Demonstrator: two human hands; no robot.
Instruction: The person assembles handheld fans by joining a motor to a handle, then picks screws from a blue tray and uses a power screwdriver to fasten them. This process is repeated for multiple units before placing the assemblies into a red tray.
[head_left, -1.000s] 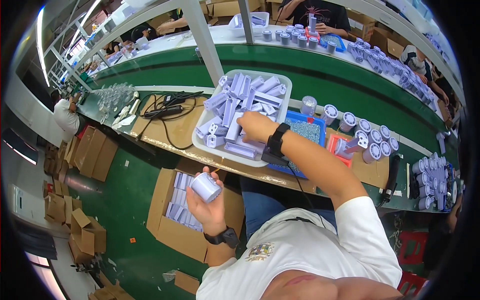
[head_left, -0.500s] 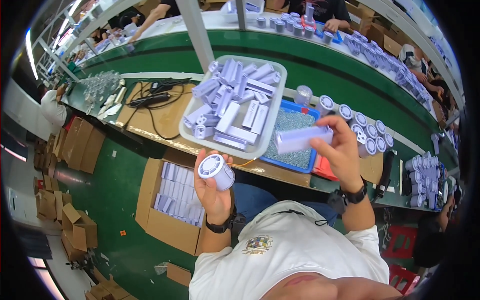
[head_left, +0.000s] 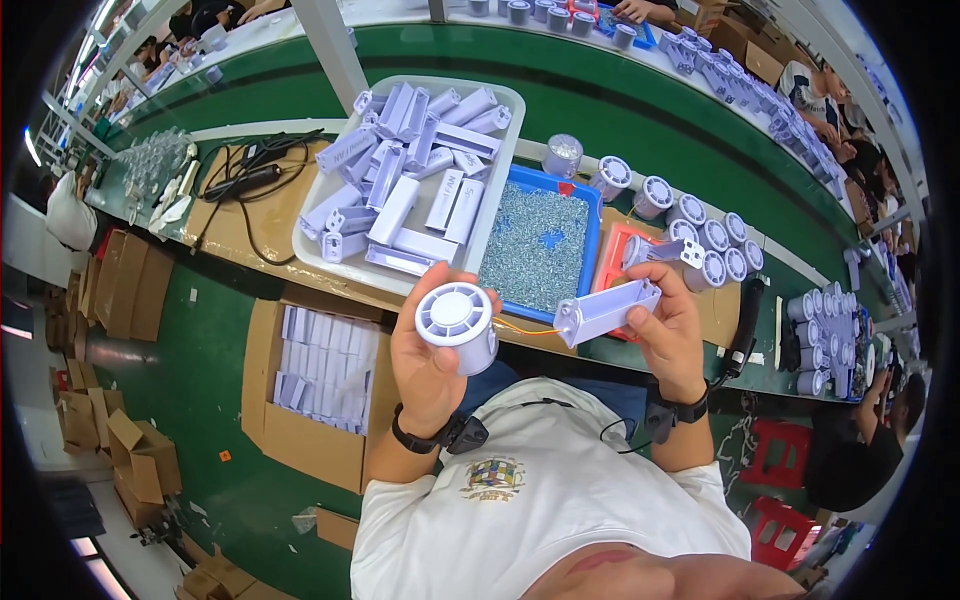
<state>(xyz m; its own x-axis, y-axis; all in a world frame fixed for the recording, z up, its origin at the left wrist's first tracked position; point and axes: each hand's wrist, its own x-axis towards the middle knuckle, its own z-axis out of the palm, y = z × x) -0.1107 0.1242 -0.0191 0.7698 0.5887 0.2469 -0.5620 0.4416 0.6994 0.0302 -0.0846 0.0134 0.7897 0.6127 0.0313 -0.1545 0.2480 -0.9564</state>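
Handle shell [head_left: 606, 312], hollow trough of smooth lavender plastic: pinched between thumb and fingers of right hand [head_left: 674, 338], long axis crosswise, left end toward fan head [head_left: 459, 327]. Left of shell, apart: vented, cylindrical head cupped by fingers of left hand [head_left: 420, 374], thin orange wire [head_left: 522, 329] spanning the gap.

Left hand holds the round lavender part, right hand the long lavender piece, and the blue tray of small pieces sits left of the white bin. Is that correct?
One slip: the head view shows the blue tray sitting right of the white bin, not left. The left hand does hold the round lavender part, and the right hand the long lavender piece.
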